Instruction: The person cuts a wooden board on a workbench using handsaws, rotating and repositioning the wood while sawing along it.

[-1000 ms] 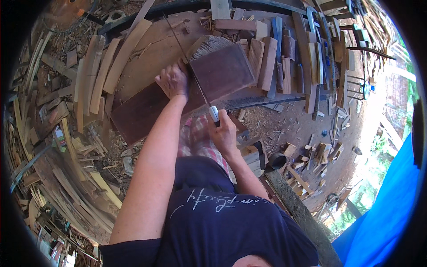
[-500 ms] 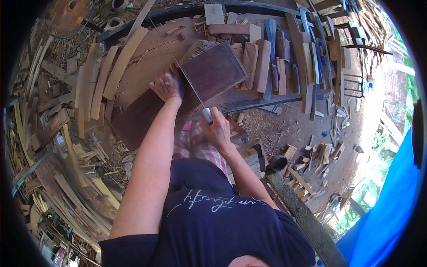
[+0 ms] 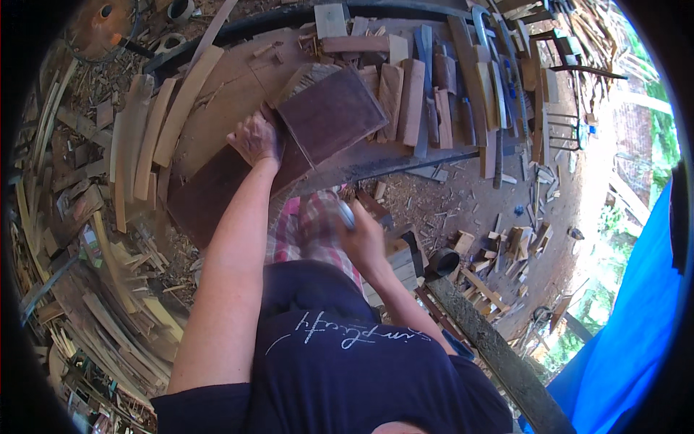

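Note:
A dark brown wooden board (image 3: 332,112) lies slantwise on the workbench, with a pale-edged line running across its face. My left hand (image 3: 254,139) presses on the board just left of that line, its fingers partly bent and partly hidden. Close to my lap, my right hand (image 3: 363,240) is closed around the pale grey handle of a handsaw (image 3: 346,215). Motion smears this hand, and the saw's thin blade is hard to make out. Under the board's far side sits a lighter wood block (image 3: 309,76).
Wood strips and tools lie across the bench's right side, including several wood blocks (image 3: 412,101). Long curved planks (image 3: 177,116) lean at left. Offcuts (image 3: 499,249) and shavings litter the ground. A rough beam (image 3: 499,354) and blue tarp (image 3: 629,347) stand at right.
My right hand has drawn the handsaw back toward my body, away from the board; the blade that lay across it no longer shows there. My left hand stays on the board.

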A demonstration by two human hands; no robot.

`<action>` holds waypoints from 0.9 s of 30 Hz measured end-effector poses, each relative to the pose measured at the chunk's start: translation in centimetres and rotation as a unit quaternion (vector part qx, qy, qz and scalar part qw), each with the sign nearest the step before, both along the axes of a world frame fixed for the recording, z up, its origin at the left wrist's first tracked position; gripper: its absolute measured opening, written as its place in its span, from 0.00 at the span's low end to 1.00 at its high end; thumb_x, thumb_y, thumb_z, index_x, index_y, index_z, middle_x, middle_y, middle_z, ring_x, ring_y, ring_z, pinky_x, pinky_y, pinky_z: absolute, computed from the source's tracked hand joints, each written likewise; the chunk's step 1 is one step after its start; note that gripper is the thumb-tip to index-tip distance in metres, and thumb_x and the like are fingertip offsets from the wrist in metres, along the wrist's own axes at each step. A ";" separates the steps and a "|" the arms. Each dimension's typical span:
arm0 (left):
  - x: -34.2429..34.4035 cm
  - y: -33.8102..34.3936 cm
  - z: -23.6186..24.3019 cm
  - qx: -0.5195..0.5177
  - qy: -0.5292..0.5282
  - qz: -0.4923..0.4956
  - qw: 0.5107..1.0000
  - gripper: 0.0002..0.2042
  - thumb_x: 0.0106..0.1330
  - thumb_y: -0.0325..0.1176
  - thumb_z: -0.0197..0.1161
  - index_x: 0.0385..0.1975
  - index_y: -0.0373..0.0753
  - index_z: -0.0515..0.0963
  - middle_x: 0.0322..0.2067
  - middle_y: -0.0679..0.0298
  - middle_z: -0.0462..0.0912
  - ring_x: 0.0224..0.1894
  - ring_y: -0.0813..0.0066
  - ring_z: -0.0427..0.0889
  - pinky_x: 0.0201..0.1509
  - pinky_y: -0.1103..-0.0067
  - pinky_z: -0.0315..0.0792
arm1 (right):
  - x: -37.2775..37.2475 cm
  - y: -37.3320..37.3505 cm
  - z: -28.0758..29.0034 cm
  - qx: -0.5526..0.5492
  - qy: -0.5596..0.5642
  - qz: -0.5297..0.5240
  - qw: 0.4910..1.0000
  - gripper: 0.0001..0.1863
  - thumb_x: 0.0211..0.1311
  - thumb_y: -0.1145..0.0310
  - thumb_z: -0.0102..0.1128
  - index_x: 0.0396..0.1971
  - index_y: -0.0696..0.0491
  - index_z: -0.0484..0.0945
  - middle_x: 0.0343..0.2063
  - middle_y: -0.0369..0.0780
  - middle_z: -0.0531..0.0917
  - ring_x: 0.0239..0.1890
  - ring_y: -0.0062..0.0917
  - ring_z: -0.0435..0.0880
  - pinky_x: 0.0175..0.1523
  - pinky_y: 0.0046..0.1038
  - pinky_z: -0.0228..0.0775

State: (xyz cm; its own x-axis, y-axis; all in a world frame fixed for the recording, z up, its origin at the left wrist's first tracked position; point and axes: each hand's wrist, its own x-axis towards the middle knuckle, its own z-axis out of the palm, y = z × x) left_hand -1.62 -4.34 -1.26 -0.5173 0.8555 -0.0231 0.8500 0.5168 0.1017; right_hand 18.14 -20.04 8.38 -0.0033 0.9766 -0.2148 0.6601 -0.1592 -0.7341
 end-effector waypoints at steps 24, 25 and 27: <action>-0.6 0.2 -2.0 0.030 0.004 0.001 1.000 0.24 0.73 0.45 0.42 0.23 0.44 0.83 0.31 0.60 0.86 0.40 0.63 0.83 0.46 0.65 0.65 | 4.0 -6.9 0.4 0.011 0.036 0.002 0.999 0.10 0.58 0.69 0.63 0.34 0.56 0.72 0.25 0.48 0.76 0.29 0.46 0.79 0.32 0.42 0.69; -0.8 -0.1 -2.5 0.066 0.007 -0.016 0.998 0.25 0.73 0.46 0.41 0.23 0.43 0.83 0.30 0.59 0.86 0.40 0.62 0.83 0.47 0.64 0.64 | 4.5 -7.5 0.3 -0.001 0.027 -0.001 1.000 0.10 0.57 0.69 0.63 0.34 0.56 0.72 0.25 0.48 0.75 0.28 0.46 0.79 0.31 0.41 0.69; -1.3 0.1 -4.0 0.110 0.013 -0.029 0.993 0.26 0.73 0.47 0.40 0.23 0.43 0.84 0.30 0.58 0.85 0.40 0.61 0.83 0.47 0.64 0.64 | 4.1 -6.8 -1.1 -0.015 0.034 -0.013 0.999 0.10 0.58 0.69 0.63 0.34 0.56 0.72 0.25 0.48 0.75 0.28 0.47 0.78 0.31 0.42 0.69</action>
State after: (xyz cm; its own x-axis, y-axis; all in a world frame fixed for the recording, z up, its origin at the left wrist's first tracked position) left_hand -2.96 -4.25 -5.26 -0.4645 0.8671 0.1797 0.8817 0.4340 0.1849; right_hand 22.21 -26.80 7.29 0.0065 0.9696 -0.2446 0.6043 -0.1987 -0.7716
